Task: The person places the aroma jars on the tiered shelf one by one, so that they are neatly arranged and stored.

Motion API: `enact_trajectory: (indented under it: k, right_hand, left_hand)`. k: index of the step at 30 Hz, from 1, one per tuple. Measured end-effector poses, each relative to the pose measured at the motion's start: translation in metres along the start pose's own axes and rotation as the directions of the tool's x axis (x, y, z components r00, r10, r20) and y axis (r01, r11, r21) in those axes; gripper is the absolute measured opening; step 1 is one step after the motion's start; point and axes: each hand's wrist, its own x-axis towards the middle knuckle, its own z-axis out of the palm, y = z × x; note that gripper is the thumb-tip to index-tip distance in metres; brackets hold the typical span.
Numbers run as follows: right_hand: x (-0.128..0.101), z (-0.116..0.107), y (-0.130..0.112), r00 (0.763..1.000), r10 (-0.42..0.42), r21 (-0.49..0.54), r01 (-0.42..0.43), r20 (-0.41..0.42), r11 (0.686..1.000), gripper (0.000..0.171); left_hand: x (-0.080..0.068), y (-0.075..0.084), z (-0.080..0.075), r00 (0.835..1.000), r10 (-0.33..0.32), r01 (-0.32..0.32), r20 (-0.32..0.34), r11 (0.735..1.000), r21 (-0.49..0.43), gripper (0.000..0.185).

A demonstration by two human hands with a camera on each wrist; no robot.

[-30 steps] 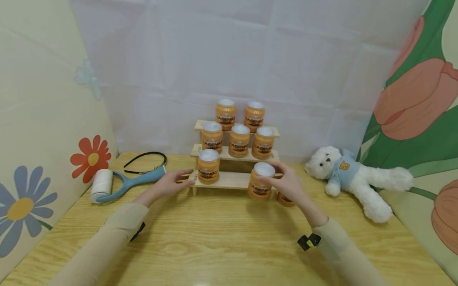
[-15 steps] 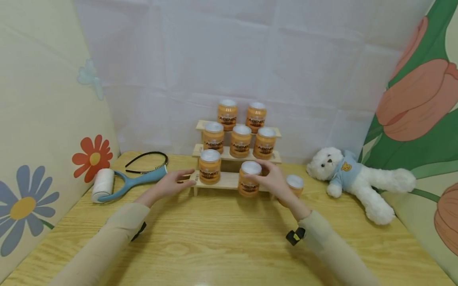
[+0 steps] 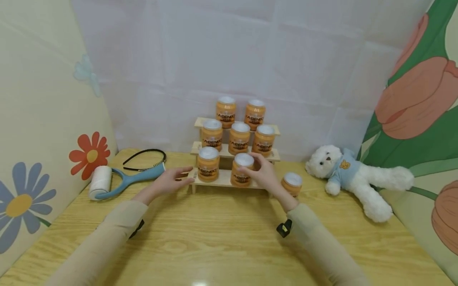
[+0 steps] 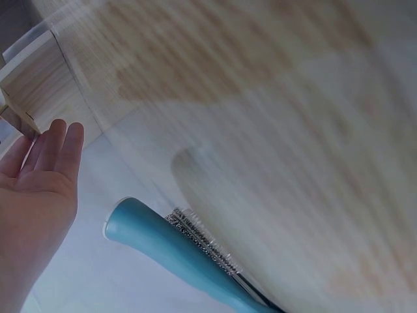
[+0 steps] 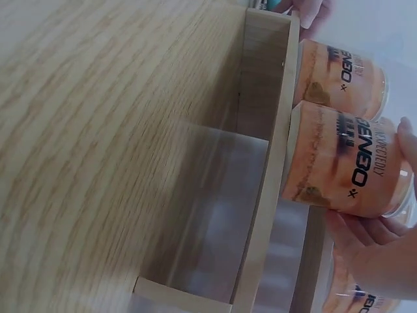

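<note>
An orange jar (image 3: 241,174) with a white lid stands at the bottom tier of a wooden three-step rack (image 3: 223,178), and my right hand (image 3: 264,174) grips it near the top. In the right wrist view the thumb and fingers lie on opposite sides of this jar (image 5: 345,163). Left of it on the same tier is another jar (image 3: 208,167). My left hand (image 3: 171,180) touches or nearly touches the rack's left end, fingers extended; in the left wrist view the fingertips (image 4: 75,134) meet the rack's wooden end (image 4: 19,117).
Three jars fill the middle tier (image 3: 239,139); two stand on top. Right of the rack is a loose jar (image 3: 291,184), then a white teddy bear (image 3: 350,174) in a blue shirt. At left lie a blue-handled lint roller (image 3: 125,184) and a black headband (image 3: 143,151).
My right hand has carried the jar leftward onto the bottom tier, nearer the jar at the left. The loose jar at the right has come into fuller view. My left hand stays by the rack.
</note>
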Motion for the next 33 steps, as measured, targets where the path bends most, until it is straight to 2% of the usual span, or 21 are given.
enact_trajectory:
  k: [5,15,23,33]
  right_hand:
    - [0.005,0.004,-0.001,1.000,-0.005,-0.012,0.005,-0.013,1.000,0.070]
    - [0.008,0.010,0.000,0.997,-0.069,-0.070,0.066,-0.046,0.995,0.067]
    - [0.011,0.011,0.000,0.998,-0.066,-0.055,0.065,-0.018,0.996,0.067]
    - [0.012,0.016,0.002,0.996,-0.067,-0.045,0.065,-0.052,0.997,0.069]
  left_hand:
    - [0.002,-0.001,0.000,1.000,0.010,-0.010,-0.005,1.000,0.001,0.066]
    - [0.002,-0.003,0.003,1.000,0.015,-0.015,-0.005,1.000,-0.005,0.067]
    - [0.002,-0.006,0.003,1.000,0.009,-0.009,-0.002,1.000,-0.005,0.069]
    - [0.002,-0.002,0.001,1.000,0.005,-0.005,0.006,1.000,-0.009,0.069]
